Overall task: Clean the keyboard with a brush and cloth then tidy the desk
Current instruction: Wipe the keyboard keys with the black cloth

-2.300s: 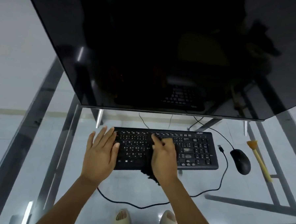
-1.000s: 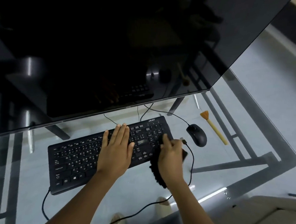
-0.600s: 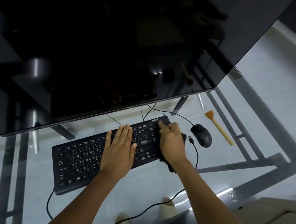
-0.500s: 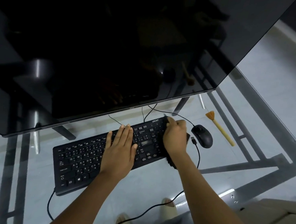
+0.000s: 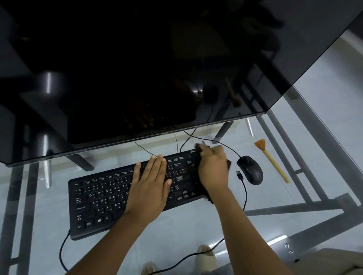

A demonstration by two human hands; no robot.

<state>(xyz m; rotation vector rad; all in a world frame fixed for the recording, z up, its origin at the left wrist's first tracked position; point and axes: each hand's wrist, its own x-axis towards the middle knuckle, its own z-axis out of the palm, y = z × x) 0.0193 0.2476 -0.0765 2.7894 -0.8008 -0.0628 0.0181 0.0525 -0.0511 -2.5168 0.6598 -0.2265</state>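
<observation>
A black keyboard [image 5: 101, 198] lies slanted on the glass desk [image 5: 192, 228]. My left hand [image 5: 150, 186] rests flat on its middle keys, fingers together, holding nothing. My right hand [image 5: 212, 170] presses a dark cloth [image 5: 210, 198] onto the keyboard's right end, over the number pad; the cloth shows only at the hand's edges and is blurred. A small brush [image 5: 272, 160] with orange bristles and a pale yellow handle lies on the glass to the right, apart from both hands.
A large dark monitor [image 5: 138, 61] overhangs the back of the desk. A black mouse [image 5: 250, 169] sits just right of the keyboard, with a loose USB plug [image 5: 239, 175] beside it. Cables [image 5: 245, 195] trail toward the front edge. The metal desk frame [image 5: 294, 207] shows through the glass.
My right hand has slid the cloth from the keyboard's middle to its right end and then up toward the far right corner. My left hand shifted rightward along the keys. The head turned.
</observation>
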